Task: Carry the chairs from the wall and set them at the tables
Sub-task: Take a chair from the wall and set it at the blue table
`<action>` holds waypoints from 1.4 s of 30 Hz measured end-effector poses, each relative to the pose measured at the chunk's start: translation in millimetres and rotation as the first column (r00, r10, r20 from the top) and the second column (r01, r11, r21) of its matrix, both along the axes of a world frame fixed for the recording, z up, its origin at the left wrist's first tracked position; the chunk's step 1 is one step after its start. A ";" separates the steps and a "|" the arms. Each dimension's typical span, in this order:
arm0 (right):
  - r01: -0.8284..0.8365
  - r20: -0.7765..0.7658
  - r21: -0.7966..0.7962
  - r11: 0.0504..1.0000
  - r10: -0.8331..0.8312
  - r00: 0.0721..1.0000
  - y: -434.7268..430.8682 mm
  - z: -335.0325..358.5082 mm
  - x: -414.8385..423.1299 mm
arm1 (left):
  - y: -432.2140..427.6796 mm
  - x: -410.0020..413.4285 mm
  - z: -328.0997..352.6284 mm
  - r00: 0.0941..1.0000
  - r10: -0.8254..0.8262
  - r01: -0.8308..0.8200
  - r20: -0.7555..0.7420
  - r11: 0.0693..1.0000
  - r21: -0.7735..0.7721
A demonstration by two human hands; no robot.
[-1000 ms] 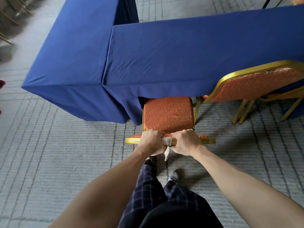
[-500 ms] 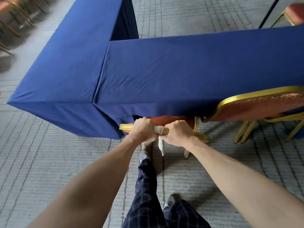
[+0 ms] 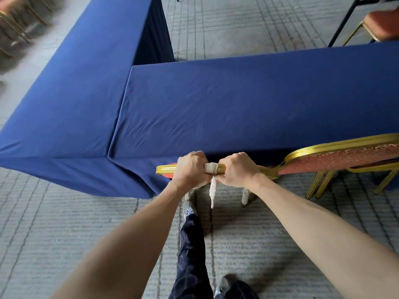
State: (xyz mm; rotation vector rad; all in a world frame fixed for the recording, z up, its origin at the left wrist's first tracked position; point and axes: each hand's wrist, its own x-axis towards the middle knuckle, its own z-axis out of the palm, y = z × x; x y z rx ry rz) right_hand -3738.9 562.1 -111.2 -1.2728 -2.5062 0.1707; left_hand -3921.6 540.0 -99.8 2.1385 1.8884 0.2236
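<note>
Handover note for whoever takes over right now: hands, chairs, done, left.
The left hand and right hand grip the chair by its top rail, either side of a white cloth strip tied there.
Done: that chair is tucked under the blue table; a second chair sits at the table to its right.
Left: let go, fetch more; blurred chairs show top left.

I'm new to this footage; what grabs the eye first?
Two long tables draped in blue cloth fill the upper view, meeting in an L. At the near edge, the left hand and right hand grip the gold top rail of a chair tucked under, a white strip tied between them. A matching chair stands right beside.
</note>
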 end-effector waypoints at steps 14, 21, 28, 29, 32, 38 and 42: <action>-0.078 -0.001 0.022 0.997 0.078 0.997 56.8 -4.9 9.2 | 43.0 14.5 8.4 0.999 0.044 -0.043 -0.018 0.998 0.036; -0.078 -0.055 0.008 0.997 0.078 0.995 67.1 -8.6 26.5 | 54.1 27.1 6.6 0.998 -0.024 0.024 -0.059 1.000 -0.001; -0.095 -0.071 0.003 0.995 0.095 0.993 66.7 -10.4 22.1 | 58.6 21.2 8.8 0.993 -0.080 0.080 -0.091 0.997 -0.011; -0.103 -0.088 -0.002 0.995 0.102 0.991 66.9 -10.2 21.3 | 60.3 20.8 9.1 0.993 -0.077 0.076 -0.091 0.997 -0.015; -0.095 -0.137 0.014 0.995 0.096 0.986 64.7 -10.9 15.3 | 58.3 16.0 7.8 0.994 -0.052 0.051 -0.095 0.999 -0.011; -0.126 -0.169 0.024 0.992 0.128 0.977 61.4 -13.1 7.5 | 52.7 8.1 1.2 0.996 -0.020 0.018 -0.084 1.000 -0.017; -0.107 -0.104 -0.037 0.994 0.102 0.989 68.3 -10.5 15.1 | 60.4 17.1 10.7 0.992 -0.055 0.051 -0.112 0.998 -0.043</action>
